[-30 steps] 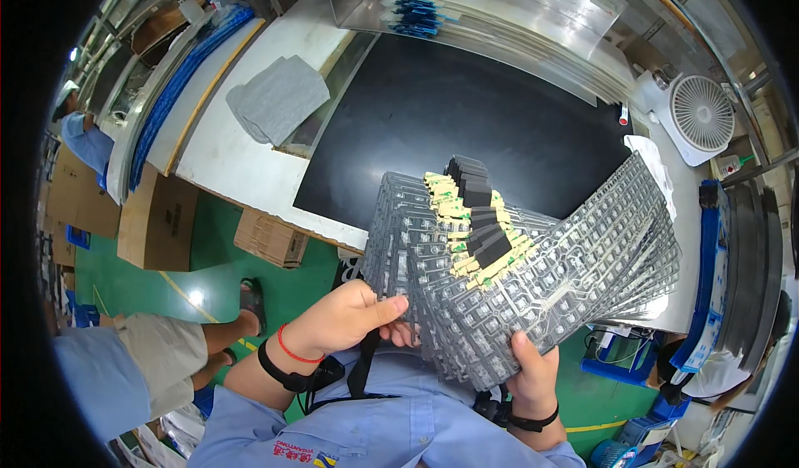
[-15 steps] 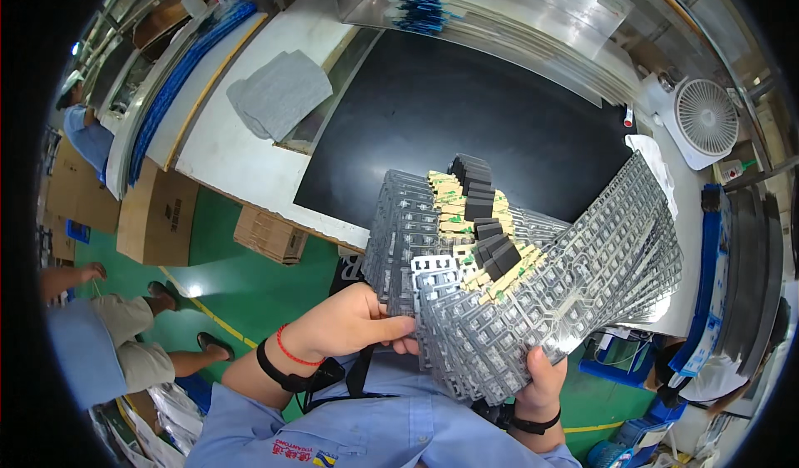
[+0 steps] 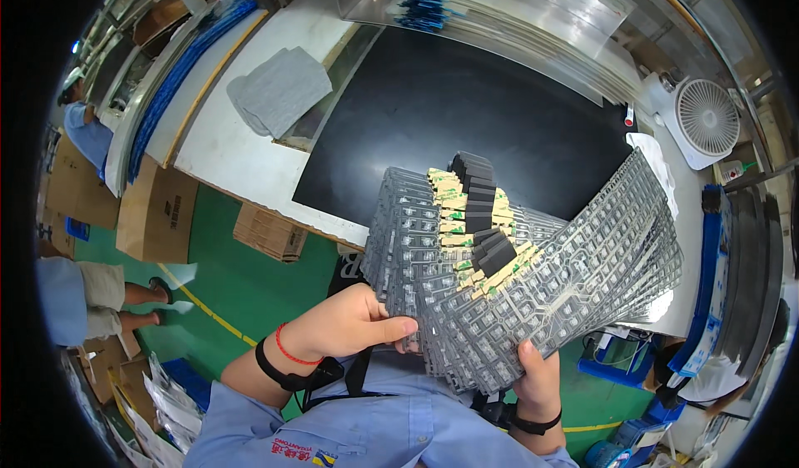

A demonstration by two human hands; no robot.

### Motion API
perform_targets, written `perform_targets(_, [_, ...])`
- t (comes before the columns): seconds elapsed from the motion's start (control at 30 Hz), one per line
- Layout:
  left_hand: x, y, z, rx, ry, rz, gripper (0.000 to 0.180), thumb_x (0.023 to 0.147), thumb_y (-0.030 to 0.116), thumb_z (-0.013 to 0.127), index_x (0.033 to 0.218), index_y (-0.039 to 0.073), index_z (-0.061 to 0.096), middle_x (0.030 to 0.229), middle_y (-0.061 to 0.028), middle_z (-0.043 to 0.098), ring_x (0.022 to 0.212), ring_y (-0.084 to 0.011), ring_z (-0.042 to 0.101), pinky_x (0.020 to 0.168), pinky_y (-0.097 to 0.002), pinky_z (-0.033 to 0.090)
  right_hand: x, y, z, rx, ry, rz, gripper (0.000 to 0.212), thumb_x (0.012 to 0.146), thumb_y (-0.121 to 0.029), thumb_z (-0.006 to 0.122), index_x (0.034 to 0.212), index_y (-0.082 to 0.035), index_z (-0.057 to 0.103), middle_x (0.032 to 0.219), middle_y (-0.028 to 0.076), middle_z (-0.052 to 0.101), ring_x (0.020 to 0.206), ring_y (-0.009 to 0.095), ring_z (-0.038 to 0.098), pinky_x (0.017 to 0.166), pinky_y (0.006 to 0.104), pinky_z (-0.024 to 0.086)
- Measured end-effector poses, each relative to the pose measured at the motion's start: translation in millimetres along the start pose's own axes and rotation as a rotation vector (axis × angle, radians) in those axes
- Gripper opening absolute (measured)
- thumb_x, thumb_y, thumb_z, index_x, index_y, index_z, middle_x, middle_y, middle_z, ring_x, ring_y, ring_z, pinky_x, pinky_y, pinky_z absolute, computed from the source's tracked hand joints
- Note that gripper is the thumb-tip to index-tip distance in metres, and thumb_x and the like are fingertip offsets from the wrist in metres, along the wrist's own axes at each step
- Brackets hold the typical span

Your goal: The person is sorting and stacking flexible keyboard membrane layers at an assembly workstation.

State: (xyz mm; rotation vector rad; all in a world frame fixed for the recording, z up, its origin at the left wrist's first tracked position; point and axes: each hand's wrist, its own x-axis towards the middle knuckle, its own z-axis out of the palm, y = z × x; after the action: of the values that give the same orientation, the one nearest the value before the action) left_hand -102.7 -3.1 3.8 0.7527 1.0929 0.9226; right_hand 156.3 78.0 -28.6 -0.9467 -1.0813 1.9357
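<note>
A fanned stack of keyboard membrane sheets (image 3: pixel 574 281), thin and see-through with grey circuit tracks, is held up in front of me. Yellowish tabs with green marks (image 3: pixel 456 210) and black tail strips (image 3: pixel 478 206) stick out along the middle of the fan. My left hand (image 3: pixel 362 322) is closed on the stack's lower left edge, thumb on top and fingers mostly hidden beneath. At the lower right edge my right hand (image 3: pixel 537 376) grips the sheets, its thumb on top and its other fingers hidden underneath.
Behind the stack is a black work mat (image 3: pixel 449 118) on a white table (image 3: pixel 241 160). A grey cloth-like sheet (image 3: pixel 283 94) lies at the left, a white fan (image 3: pixel 703 118) stands at the right. Cardboard boxes (image 3: pixel 158 214) and a co-worker (image 3: pixel 62 297) are on the left.
My right hand has shifted slightly up and left with the sheets. A bright white patch amid the fan is now covered. The nearby co-worker has moved to the left.
</note>
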Motion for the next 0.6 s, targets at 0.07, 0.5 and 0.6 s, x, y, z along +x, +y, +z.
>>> perform_targets(0.07, [-1.0,-0.8,0.8,0.006,0.020,0.009,0.034,0.095,0.025,0.046,0.087,-0.002,0.066,0.081,-0.0052,0.066,0.074,-0.0085,0.060,0.067,-0.0214,0.047,2.4,3.9,0.9,0.005,-0.015,-0.017,0.059,0.083,-0.020,0.061,0.130,0.005,0.034,0.123,0.016,0.050,0.110,0.026,0.052,0.094,0.0386,0.041])
perform_targets(0.5, [-5.0,-3.8,-3.0,-0.022,0.029,0.072,0.022,0.092,0.016,0.054,0.097,-0.004,0.064,0.087,-0.0046,0.066,0.076,-0.0080,0.058,0.071,-0.0240,0.049,-1.6,-7.1,20.2,0.128,0.032,-0.068,0.064,0.081,-0.022,0.061,0.131,0.005,0.031,0.124,0.017,0.049,0.111,0.027,0.051,0.095,0.0391,0.040])
perform_targets(0.6, [-6.2,-3.8,-0.9,-0.106,0.012,0.121,0.020,0.090,0.013,0.056,0.099,-0.003,0.063,0.087,-0.0045,0.065,0.076,-0.0077,0.057,0.071,-0.0240,0.049,-5.5,-8.9,20.3,0.120,0.035,-0.056,0.071,0.078,-0.028,0.061,0.132,0.005,0.030,0.124,0.018,0.049,0.110,0.028,0.052,0.095,0.0386,0.040])
